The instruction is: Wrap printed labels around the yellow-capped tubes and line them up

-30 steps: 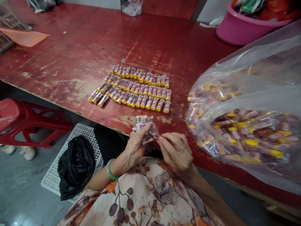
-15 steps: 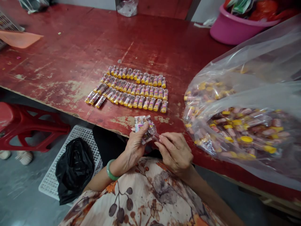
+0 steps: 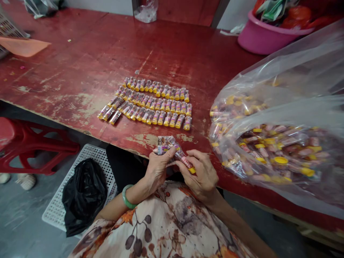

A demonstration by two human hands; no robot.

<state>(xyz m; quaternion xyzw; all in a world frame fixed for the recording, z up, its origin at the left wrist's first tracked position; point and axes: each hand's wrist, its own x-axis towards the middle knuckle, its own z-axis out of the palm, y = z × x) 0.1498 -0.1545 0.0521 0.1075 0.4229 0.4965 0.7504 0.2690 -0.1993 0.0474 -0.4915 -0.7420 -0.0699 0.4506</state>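
Observation:
Near the table's front edge, my left hand [image 3: 158, 166] is closed, its thumb pressing on several flat printed plastic sleeves [image 3: 163, 143]. My right hand [image 3: 201, 173] pinches a small clear tube [image 3: 185, 160] with pink contents and a yellow cap, the cap end toward me. The tube's far end meets a printed sleeve under my left thumb; whether it is inside the sleeve I cannot tell. Beyond my hands, several yellow-capped tubes in printed sleeves [image 3: 161, 104] lie in three rows on the red table [image 3: 91, 64].
To the right, a large clear plastic bag [image 3: 242, 84] lies open with several loose yellow-capped tubes [image 3: 281, 160] in it. A pink basin [image 3: 266, 39] stands behind. Below left are a red stool [image 3: 34, 143], a white crate [image 3: 53, 211] and a black bag [image 3: 84, 195].
The tube with the yellow cap now shows between my right fingers, against the sleeves. My left thumb and the sleeves have shifted slightly right and toward me. The rows look unchanged.

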